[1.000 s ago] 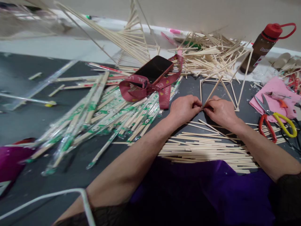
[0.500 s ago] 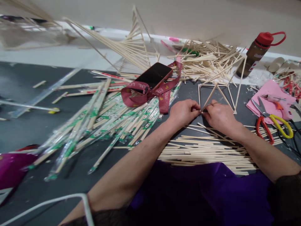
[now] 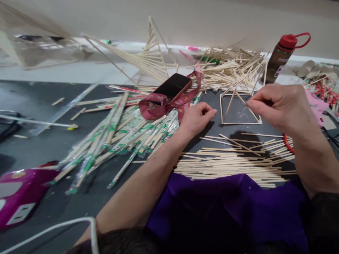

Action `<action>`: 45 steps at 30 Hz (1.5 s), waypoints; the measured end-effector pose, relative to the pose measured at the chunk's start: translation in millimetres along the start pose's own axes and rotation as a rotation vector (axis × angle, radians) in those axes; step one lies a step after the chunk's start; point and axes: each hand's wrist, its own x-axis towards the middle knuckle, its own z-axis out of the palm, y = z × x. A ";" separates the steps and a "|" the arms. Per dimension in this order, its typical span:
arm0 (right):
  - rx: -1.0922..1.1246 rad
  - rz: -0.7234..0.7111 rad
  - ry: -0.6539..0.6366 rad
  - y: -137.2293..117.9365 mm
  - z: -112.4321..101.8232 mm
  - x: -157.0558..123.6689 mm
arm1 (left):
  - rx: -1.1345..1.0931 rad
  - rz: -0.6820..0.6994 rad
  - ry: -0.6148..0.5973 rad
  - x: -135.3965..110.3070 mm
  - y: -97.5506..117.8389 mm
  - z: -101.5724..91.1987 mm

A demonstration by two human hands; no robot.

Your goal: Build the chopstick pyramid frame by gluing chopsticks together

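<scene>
- Hanging just left of the stick frame (image 3: 238, 123), the person's left hand (image 3: 197, 118) has loosely curled fingers with nothing seen in them; whether the tips touch is hard to tell.
- The right hand (image 3: 280, 106) is up by the frame's right side, thumb and finger close together; whether they grip a slanting stick (image 3: 241, 97) or are only in front of it, one cannot tell.
- The frame sits flat on the desk (image 3: 53, 208), near its far edge, maybe so it stays steady.
- Its base looks longer from left to right, along that edge. The slanting stick and another meet in a peak that points up.
- Loose sticks (image 3: 225, 168) lie toward the desk's near edge, mostly side to side, perhaps to be easy to grab.
</scene>
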 end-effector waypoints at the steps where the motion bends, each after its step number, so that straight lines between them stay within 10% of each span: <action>1: 0.039 0.004 0.059 1.7 -4.7 -0.1 | 0.022 0.005 0.044 -1.3 3.0 -2.7; 20: -0.047 0.216 0.246 34.6 -46.5 7.8 | -0.060 0.005 0.060 -11.9 0.9 -5.9; 45: -0.167 0.143 0.079 33.8 -21.2 11.2 | -0.076 0.075 0.022 -20.2 7.1 -21.7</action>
